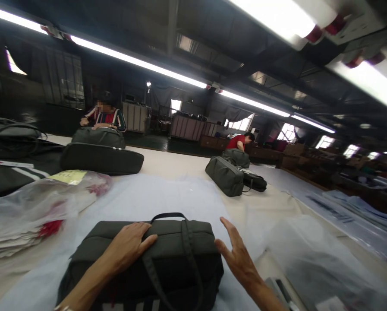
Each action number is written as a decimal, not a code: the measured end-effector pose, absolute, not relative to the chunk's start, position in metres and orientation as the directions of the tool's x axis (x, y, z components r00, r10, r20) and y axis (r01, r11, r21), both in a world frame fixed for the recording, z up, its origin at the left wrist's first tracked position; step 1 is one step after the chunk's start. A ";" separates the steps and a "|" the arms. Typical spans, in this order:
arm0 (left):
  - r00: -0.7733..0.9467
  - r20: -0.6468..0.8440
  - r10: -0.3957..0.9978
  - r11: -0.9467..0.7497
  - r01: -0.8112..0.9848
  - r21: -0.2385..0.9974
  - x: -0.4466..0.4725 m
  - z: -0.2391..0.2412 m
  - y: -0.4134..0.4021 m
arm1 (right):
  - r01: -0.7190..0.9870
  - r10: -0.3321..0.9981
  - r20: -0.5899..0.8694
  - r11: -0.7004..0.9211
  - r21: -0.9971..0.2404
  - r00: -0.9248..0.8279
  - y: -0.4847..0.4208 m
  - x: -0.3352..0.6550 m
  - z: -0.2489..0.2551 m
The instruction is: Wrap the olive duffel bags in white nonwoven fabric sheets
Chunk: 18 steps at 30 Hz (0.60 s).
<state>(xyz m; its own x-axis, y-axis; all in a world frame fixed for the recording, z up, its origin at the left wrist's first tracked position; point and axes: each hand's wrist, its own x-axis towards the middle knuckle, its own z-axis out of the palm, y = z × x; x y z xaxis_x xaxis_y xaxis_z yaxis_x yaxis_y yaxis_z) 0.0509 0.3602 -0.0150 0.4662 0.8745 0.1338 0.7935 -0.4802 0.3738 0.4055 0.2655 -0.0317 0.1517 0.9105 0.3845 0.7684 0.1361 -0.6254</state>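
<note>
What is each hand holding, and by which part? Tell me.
Nothing is held. The left hand lies flat on top of the dark bag; the right hand is open beside it.

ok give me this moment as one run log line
left hand: flat on dark bag | right hand: open at bag's right end | bag: lying on white sheet | behind: more dark bags on table

My bag [167, 255] is dark olive with black straps; the sheet [154, 198] beneath is pale white.
</note>
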 end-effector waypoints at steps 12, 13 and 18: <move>0.477 0.144 0.867 -0.496 0.854 0.158 0.062 -0.023 0.369 | 0.783 0.893 0.449 0.296 -0.547 -0.025 0.289 0.371 -0.047; 0.476 0.126 0.870 -0.492 0.856 0.159 0.062 -0.021 0.369 | 0.786 0.889 0.458 0.291 -0.546 -0.012 0.289 0.371 -0.046; 0.453 -0.090 0.887 -0.429 0.880 0.203 0.068 0.002 0.373 | 0.798 0.903 0.430 0.260 -0.544 -0.002 0.294 0.369 -0.044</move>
<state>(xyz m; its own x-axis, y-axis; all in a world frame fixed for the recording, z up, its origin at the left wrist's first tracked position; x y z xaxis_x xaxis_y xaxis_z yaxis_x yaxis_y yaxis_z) 0.0677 0.3733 0.0016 0.4528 0.8871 -0.0901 0.8803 -0.4287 0.2030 0.3687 0.2941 -0.0437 -0.0017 0.9029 0.4297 0.7978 0.2603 -0.5438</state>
